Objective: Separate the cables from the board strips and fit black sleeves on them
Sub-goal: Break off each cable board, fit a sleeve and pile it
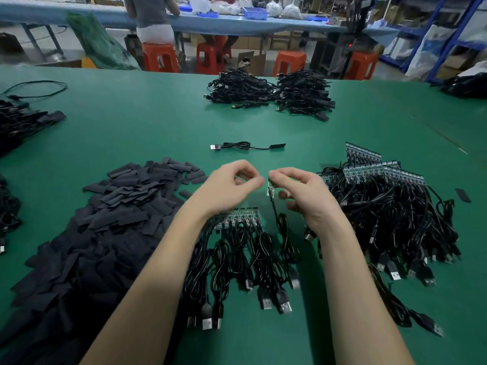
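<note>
Fingers [279, 177] of the right hand [305, 198], curled in tight, pinching one small separated board [271, 189] just above the board strip [237, 216], its cable [283, 233] dangling down beside the strip's right end. Fingers [250, 180] of the left hand [229, 188] curled too, thumb against fingertip, directly over the strip; cannot tell whether anything tiny sits in that pinch. No sleeve in either hand yet.

Risks from here, as a judgement:
- Thin pinch on a small board with a long cable pulling at it; likely to twist or slip out if the grip loosens.
- Dangling cable close to the strip's own looped cables [237, 259]; could snag and drag the whole strip on lifting.
- Flat black sleeves [118, 206] heaped loose left of the strip; easy to grab two at once, or to knock the heap with the left forearm.
- Solder end of the board possibly strained if the sleeve is forced on crooked.

One sleeved cable [247, 146] lying alone beyond the strip, bundled cable piles [268, 93] further back, more strips with cables [382, 196] stacked to the strip's right.

Containers: none on the green surface [158, 127], everything in loose heaps. Far behind the strip, on a blue bench, blue bins [254, 12]; contents too small to make out. Clear bags [290, 10] next to them holding pale, unidentifiable stuff.
</note>
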Tool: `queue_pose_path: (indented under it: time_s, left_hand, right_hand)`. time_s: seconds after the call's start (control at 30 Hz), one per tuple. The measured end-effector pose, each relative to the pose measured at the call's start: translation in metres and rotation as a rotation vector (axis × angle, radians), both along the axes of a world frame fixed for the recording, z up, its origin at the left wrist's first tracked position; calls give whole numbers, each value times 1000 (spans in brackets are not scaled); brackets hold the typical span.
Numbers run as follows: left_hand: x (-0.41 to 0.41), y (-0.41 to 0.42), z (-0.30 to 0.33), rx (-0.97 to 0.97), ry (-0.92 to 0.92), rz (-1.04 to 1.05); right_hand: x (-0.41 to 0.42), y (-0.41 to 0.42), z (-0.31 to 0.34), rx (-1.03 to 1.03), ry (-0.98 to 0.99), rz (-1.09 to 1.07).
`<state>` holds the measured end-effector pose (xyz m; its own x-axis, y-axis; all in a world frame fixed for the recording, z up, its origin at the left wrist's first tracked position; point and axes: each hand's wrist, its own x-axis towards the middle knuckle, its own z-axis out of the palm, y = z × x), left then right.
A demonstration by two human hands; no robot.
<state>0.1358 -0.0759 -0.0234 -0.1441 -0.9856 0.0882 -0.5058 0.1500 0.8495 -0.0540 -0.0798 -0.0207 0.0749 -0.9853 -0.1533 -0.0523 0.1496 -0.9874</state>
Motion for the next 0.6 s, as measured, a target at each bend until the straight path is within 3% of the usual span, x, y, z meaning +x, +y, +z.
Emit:
queue_pose_path:
  time_s: [0.07,0.13,0.3,0.47,0.6]
  left_hand:
    - [-12,8,-2,126,366,2]
    - [-23,16,-8,201,609,6]
    - [-36,21,-20,209,763,75]
    - [-38,20,-26,195,864,137]
    - [-41,19,-26,195,878,181]
  right_hand:
    - [4,1,1,2,-12,-86]
    - [7,1,1,11,-69,-127]
    - [16,2,6,-22,-103,-88]
    - [14,-1,22,-312,418,-199]
    - [59,-20,51,-455,822,121]
